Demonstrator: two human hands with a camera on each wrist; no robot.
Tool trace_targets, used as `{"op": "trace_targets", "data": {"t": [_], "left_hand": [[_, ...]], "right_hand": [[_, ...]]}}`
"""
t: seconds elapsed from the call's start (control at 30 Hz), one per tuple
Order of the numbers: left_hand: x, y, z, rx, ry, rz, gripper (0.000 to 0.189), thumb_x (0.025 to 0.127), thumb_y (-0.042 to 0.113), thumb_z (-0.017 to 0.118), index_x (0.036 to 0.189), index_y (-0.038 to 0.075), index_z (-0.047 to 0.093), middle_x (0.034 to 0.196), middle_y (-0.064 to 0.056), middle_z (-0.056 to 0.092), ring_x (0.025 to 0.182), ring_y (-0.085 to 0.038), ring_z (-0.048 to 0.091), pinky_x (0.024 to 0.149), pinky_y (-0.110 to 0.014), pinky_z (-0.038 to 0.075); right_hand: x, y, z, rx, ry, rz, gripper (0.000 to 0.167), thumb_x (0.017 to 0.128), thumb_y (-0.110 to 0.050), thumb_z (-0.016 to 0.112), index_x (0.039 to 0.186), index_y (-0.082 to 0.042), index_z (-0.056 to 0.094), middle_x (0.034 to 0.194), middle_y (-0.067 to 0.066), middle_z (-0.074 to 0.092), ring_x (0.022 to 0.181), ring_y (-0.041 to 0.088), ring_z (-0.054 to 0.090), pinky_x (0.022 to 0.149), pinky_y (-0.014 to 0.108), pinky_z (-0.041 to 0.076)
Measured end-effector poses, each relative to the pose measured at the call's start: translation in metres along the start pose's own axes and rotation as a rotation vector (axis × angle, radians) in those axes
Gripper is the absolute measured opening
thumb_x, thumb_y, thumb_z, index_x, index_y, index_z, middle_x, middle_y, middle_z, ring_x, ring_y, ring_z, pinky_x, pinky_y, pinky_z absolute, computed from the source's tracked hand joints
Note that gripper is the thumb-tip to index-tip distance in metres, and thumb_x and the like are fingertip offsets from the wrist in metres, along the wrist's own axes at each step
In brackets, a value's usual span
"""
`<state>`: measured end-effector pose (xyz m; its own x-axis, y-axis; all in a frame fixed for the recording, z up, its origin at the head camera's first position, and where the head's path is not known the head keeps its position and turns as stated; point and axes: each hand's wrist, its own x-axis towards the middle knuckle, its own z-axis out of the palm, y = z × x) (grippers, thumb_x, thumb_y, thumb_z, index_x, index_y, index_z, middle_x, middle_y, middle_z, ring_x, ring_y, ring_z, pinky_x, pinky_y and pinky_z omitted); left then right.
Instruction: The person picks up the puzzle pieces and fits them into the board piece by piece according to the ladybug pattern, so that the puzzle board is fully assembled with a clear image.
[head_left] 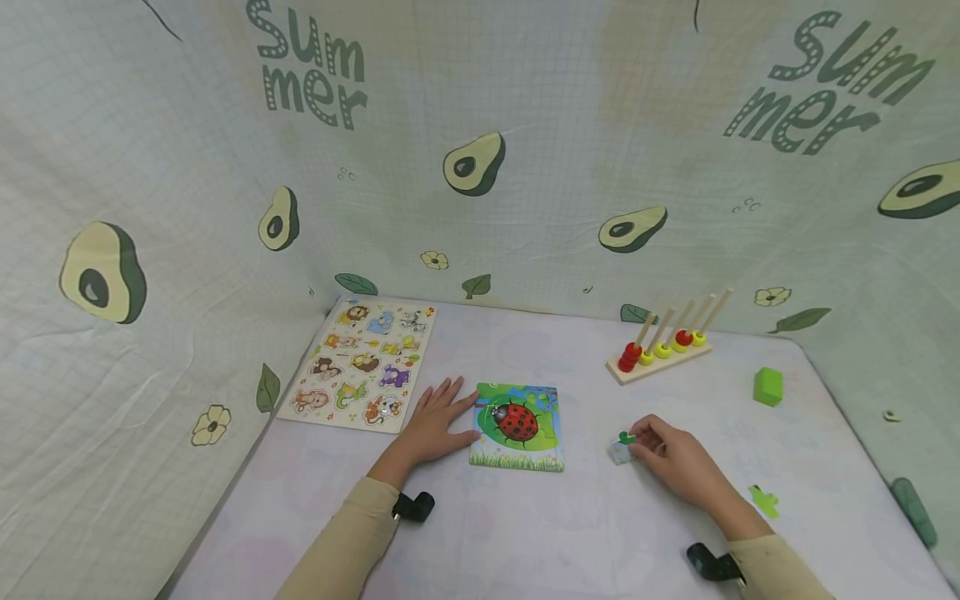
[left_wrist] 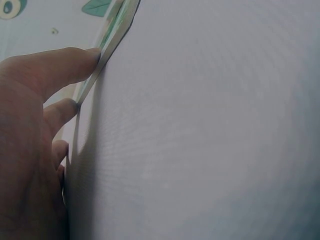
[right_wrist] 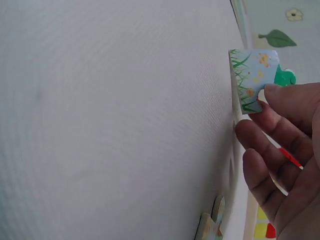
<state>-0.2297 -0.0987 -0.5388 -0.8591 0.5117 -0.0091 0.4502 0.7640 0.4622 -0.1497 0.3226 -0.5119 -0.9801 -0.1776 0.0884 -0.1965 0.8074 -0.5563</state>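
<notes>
A square ladybug jigsaw puzzle (head_left: 517, 427) lies flat on the table, with a plain green patch at its right side. My left hand (head_left: 433, 425) rests beside it, fingers spread, its thumb and index finger touching the puzzle's left edge. In the left wrist view the thumb (left_wrist: 75, 65) meets that edge. To the right of the puzzle, my right hand (head_left: 671, 458) pinches a jigsaw piece (head_left: 621, 452) between thumb and fingers. The right wrist view shows this piece (right_wrist: 252, 75) as pale blue with grass, orange flowers and a green part.
At the left lies an animal puzzle board (head_left: 375, 350). A bead stacker (head_left: 630, 377) with red and yellow beads stands behind my right hand. Farther right are a green block (head_left: 768, 387) and a loose light-green jigsaw piece (head_left: 764, 501). Patterned cloth (head_left: 540, 250) rises behind the table.
</notes>
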Motion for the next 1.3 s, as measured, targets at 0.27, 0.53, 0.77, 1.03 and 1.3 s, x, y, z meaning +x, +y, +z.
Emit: {"op": "trace_targets", "data": {"t": [0.27, 0.53, 0.77, 1.03, 1.3], "left_hand": [[0.000, -0.001, 0.001, 0.005, -0.004, -0.009, 0.074, 0.094, 0.055, 0.062, 0.158, 0.025, 0.041, 0.169, -0.009, 0.021, 0.157, -0.030, 0.010, 0.125, -0.053, 0.001], [-0.001, -0.001, 0.001, 0.005, -0.005, -0.010, 0.073, 0.094, 0.055, 0.062, 0.158, 0.025, 0.040, 0.169, -0.008, 0.020, 0.157, -0.029, 0.009, 0.125, -0.053, 0.000], [-0.001, -0.001, 0.002, 0.008, -0.005, -0.012, 0.072, 0.096, 0.055, 0.060, 0.158, 0.026, 0.040, 0.169, -0.008, 0.020, 0.157, -0.029, 0.009, 0.125, -0.053, 0.000], [-0.001, -0.001, 0.001, 0.013, -0.012, -0.009, 0.069, 0.097, 0.052, 0.058, 0.158, 0.025, 0.040, 0.169, -0.008, 0.019, 0.157, -0.029, 0.009, 0.125, -0.053, 0.001], [-0.001, 0.001, -0.001, 0.009, -0.019, -0.007, 0.070, 0.097, 0.051, 0.059, 0.158, 0.023, 0.040, 0.169, -0.009, 0.019, 0.157, -0.030, 0.009, 0.125, -0.054, 0.001]], "right_hand": [[0.000, 0.000, 0.003, 0.025, 0.016, -0.012, 0.017, 0.094, -0.011, 0.073, 0.110, -0.011, 0.066, 0.086, -0.008, 0.062, 0.075, 0.003, 0.054, 0.064, 0.023, 0.050], [-0.001, -0.003, 0.006, 0.051, 0.046, -0.034, 0.015, 0.093, -0.010, 0.075, 0.106, -0.012, 0.067, 0.085, -0.010, 0.064, 0.074, 0.001, 0.057, 0.065, 0.023, 0.052], [0.002, -0.008, 0.009, 0.084, 0.045, -0.051, 0.015, 0.093, -0.012, 0.075, 0.106, -0.012, 0.066, 0.085, -0.010, 0.065, 0.075, 0.001, 0.057, 0.066, 0.023, 0.053], [0.013, -0.024, 0.020, 0.116, 0.056, -0.102, 0.015, 0.092, -0.010, 0.076, 0.102, -0.012, 0.066, 0.084, -0.011, 0.063, 0.073, 0.000, 0.055, 0.064, 0.022, 0.051], [0.029, -0.053, 0.036, 0.197, 0.016, -0.155, 0.016, 0.091, -0.010, 0.076, 0.102, -0.013, 0.065, 0.081, -0.013, 0.062, 0.069, 0.001, 0.053, 0.062, 0.022, 0.049]]}}
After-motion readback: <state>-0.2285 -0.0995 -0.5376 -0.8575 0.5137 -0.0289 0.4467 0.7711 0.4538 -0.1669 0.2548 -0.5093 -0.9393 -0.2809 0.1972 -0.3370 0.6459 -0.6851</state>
